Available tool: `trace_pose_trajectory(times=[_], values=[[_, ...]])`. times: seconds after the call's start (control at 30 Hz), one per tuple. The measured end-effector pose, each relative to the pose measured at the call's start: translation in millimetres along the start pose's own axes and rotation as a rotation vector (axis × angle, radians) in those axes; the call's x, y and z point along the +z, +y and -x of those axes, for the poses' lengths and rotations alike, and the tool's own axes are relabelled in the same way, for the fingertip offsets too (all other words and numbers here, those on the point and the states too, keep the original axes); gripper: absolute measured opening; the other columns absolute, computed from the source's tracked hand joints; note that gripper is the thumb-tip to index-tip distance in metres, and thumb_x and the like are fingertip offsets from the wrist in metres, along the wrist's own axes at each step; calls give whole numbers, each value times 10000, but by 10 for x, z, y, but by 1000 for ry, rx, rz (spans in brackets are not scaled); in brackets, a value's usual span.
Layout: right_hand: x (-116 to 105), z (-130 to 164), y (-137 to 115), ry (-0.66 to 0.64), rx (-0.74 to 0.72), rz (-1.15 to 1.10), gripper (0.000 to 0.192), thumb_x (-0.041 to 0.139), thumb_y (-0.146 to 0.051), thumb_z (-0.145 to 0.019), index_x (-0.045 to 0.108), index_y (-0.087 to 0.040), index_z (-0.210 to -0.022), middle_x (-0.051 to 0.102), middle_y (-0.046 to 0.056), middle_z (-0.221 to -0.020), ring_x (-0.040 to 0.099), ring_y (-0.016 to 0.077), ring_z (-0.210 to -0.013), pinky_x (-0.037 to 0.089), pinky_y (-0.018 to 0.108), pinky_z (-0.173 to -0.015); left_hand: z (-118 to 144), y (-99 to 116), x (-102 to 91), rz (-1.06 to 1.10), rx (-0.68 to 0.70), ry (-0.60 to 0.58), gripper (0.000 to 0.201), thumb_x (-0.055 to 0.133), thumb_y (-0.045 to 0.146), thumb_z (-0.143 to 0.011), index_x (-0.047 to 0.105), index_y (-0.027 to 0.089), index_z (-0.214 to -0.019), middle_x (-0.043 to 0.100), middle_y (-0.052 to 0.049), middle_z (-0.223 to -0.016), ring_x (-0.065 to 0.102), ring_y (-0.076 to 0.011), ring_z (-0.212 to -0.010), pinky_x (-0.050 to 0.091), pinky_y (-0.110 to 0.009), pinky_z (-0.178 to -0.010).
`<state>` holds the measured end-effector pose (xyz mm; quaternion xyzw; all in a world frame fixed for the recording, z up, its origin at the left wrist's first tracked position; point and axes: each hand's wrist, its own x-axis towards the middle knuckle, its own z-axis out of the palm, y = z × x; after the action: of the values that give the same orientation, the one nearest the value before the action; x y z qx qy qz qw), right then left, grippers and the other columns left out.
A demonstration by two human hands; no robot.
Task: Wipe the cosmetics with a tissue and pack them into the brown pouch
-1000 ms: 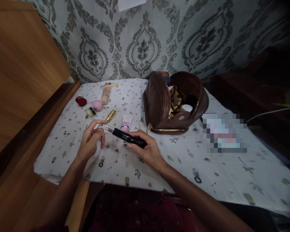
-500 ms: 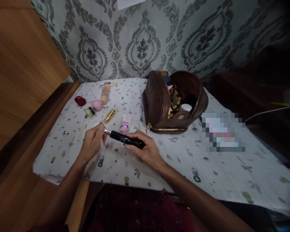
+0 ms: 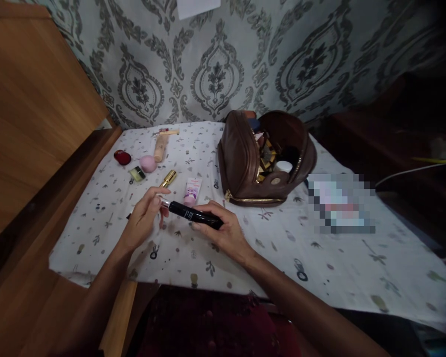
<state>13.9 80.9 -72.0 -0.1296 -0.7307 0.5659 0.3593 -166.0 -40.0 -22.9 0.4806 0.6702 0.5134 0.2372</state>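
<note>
Right hand (image 3: 223, 230): fingers curled around the rear of a black tube (image 3: 195, 215), held just above the table (image 3: 319, 258), near the middle of its near edge. Tube lies roughly level, silver tip pointing left.

Left hand (image 3: 144, 218): fingers loosely bent, thumb and forefinger closing on the tube's silver tip (image 3: 165, 203). Contact at the tip; how firm the pinch is cannot be told. Both forearms come in over the near edge.

Table covered by a white cloth with small printed motifs.

Just beyond the tube, toward the centre: a small pink tube (image 3: 192, 191) lying flat, and a gold lipstick (image 3: 168, 178) to its left, apart from it.

Further back, toward the left edge: a small green item (image 3: 138, 173), a pink sponge (image 3: 147, 163) just beside it, a red compact (image 3: 122, 157) nearest the left edge.

Far left corner region: a beige tube (image 3: 160, 147) lying flat, with a thin stick (image 3: 165, 132) behind it near the far edge.

Right of centre, toward the far edge: a brown pouch (image 3: 241, 163), unzipped, mouth facing right, several small items inside, not identifiable.

Right of the pouch: a blurred patch (image 3: 341, 203) on the cloth, contents unreadable.

Behind the table: a patterned wall (image 3: 223, 64). Wooden panel (image 3: 33, 109) along the left edge.
</note>
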Motion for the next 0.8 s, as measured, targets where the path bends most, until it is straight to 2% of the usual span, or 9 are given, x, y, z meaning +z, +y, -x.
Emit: trace_pose_trajectory(times=[0.07, 0.13, 0.23, 0.3, 0.37, 0.43, 0.6, 0.8], values=[[-5, -1, 0, -4, -9, 1, 228, 722, -315, -847, 713, -238, -1061, 665, 29, -894, 608, 178, -818, 464, 318, -748, -1, 7, -2, 47, 1, -27, 350, 530, 525, -938, 556, 215, -1098, 576, 37, -706, 516, -109, -526, 423, -230, -498], [-8, -2, -7, -14, -19, 12, 228, 723, -314, -848, 714, -231, -1060, 655, 28, -876, 606, 176, -813, 464, 312, -741, -13, 15, -3, 22, 1, -21, 304, 563, 510, -924, 563, 206, -931, 552, 44, -654, 500, -101, -510, 416, -226, -504], [-10, -3, -25, -19, -14, 29, 226, 719, -310, -852, 713, -229, -1063, 651, 29, -878, 606, 175, -813, 465, 310, -740, -35, 25, 9, -66, -9, 44, 422, 488, 558, -948, 524, 197, -733, 506, 35, -551, 483, -109, -496, 403, -234, -513], [-11, -4, -30, -12, -7, 32, 227, 716, -317, -854, 713, -230, -1064, 656, 32, -879, 609, 179, -814, 468, 313, -741, -41, 34, 23, -64, -26, 65, 473, 422, 593, -962, 553, 190, -753, 517, 24, -542, 492, -117, -487, 404, -244, -504], [-13, -4, -25, -1, -10, 30, 235, 717, -331, -852, 713, -231, -1065, 662, 34, -881, 612, 182, -812, 471, 316, -740, -40, 45, 35, -8, -39, 38, 469, 397, 597, -969, 601, 179, -905, 544, 27, -557, 506, -121, -470, 418, -251, -502], [-14, -4, -13, 4, -13, 32, 237, 722, -338, -848, 713, -234, -1061, 669, 35, -890, 612, 180, -802, 475, 315, -735, -42, 51, 41, 50, -49, -3, 420, 451, 575, -958, 588, 184, -1033, 565, 39, -576, 515, -119, -459, 426, -247, -496], [-17, -7, 5, 31, 13, 17, 239, 736, -334, -834, 719, -234, -1050, 666, 32, -879, 615, 178, -807, 480, 310, -743, -100, 32, 44, 164, -85, 2, 336, 584, 539, -902, 552, 204, -889, 527, 61, -540, 482, -98, -424, 382, -217, -438], [-31, -29, -25, 45, 33, -17, 213, 733, -285, -823, 719, -236, -1029, 687, 26, -903, 628, 176, -820, 486, 312, -754, -166, 14, 51, 264, -159, 64, 347, 660, 534, -847, 590, 196, -882, 501, 59, -548, 453, -83, -416, 307, -200, -387]])
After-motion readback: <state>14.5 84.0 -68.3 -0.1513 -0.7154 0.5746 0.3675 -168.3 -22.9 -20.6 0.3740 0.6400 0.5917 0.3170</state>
